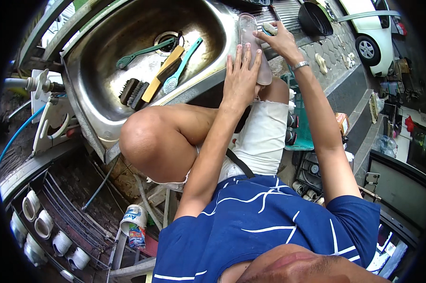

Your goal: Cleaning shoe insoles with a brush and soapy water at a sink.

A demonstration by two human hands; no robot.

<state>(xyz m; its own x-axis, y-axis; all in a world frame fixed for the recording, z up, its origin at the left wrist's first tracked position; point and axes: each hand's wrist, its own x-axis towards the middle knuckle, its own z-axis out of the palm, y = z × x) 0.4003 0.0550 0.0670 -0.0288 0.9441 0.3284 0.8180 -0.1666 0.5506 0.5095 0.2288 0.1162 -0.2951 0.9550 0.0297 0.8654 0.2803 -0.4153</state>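
A long, translucent shoe-sole-shaped piece [264, 71] lies across the sink's right rim, its near end by my knee. My left hand [241, 78] rests on it with the fingers stretched and spread, over its left edge. Beside its far half, my right hand [280, 41] is closed on a small brush [270, 29] with a pale, rough face and a teal edge. The fingers partly hide this brush. In the steel sink [93, 66] lie two teal-handled brushes [175, 78] [144, 53], a wooden-backed brush [157, 78] and dark-bristled brushes [134, 93].
A black basin [315, 19] stands beyond my right hand. To the right of my legs is a green crate [300, 134] with shoes. White shoes [44, 224] sit on a rack at lower left, near a white bucket [134, 217]. A tap [43, 85] borders the sink's left side.
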